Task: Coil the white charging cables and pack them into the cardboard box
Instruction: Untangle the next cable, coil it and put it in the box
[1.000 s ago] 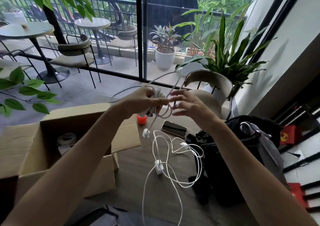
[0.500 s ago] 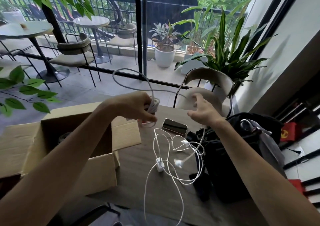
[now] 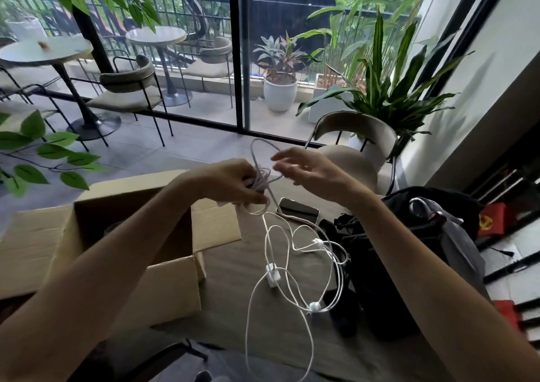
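The cardboard box (image 3: 172,291) stands at the left of the desk (image 3: 233,279), its mouth open upward; its right flap (image 3: 216,223) juts toward the middle; loose white cables (image 3: 273,275) sprawl in wide loops across the centre; one strand climbs from them to the cable bundle (image 3: 260,181) gripped in the left hand (image 3: 230,183); a phone (image 3: 298,209) lies just beyond the loops; a black bag (image 3: 380,264) walls off the right side, touching them; a bare strip of desk runs between box and cables; a chair (image 3: 356,130) stands behind the far edge.

White cables (image 3: 273,244), brown cardboard box (image 3: 163,288), black bag (image 3: 388,264)
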Available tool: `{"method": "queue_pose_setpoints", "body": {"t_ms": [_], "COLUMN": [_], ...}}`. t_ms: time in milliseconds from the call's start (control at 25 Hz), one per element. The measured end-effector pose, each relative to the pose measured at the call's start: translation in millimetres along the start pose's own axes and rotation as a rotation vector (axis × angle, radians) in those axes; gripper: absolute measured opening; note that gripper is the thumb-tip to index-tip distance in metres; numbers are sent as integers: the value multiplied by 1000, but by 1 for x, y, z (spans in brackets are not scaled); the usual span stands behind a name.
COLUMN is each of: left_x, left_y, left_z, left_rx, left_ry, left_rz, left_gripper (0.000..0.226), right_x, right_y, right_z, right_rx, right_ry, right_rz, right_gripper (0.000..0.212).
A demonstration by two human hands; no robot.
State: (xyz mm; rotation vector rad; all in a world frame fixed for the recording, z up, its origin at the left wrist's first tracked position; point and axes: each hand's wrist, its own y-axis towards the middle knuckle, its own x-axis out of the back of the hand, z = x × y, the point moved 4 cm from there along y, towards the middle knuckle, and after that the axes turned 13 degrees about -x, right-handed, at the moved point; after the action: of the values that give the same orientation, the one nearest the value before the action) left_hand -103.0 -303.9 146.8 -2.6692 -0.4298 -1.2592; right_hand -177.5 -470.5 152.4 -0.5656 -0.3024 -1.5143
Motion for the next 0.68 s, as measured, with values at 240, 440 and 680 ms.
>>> {"method": "queue_pose_setpoints", "body": {"t_ms": [240,440,680], "left_x": [-13,-31,-57], "left_y": [-5,-13,-23], "left_z": [9,19,5], "left_rx": [-12,-59,-127], "left_ry": [-590,-693,-1233], "left_rz": [14,102,-111], "left_gripper": [20,35,32], "right_x": [-21,-21,-26], "right_y": [-3,-3,-3], "right_z": [4,-4,-8], "right_rx": [128,63,86], "right_ry": [-296,-242,27], "right_rz": [22,176,73], "right_gripper": [63,30,26]}}
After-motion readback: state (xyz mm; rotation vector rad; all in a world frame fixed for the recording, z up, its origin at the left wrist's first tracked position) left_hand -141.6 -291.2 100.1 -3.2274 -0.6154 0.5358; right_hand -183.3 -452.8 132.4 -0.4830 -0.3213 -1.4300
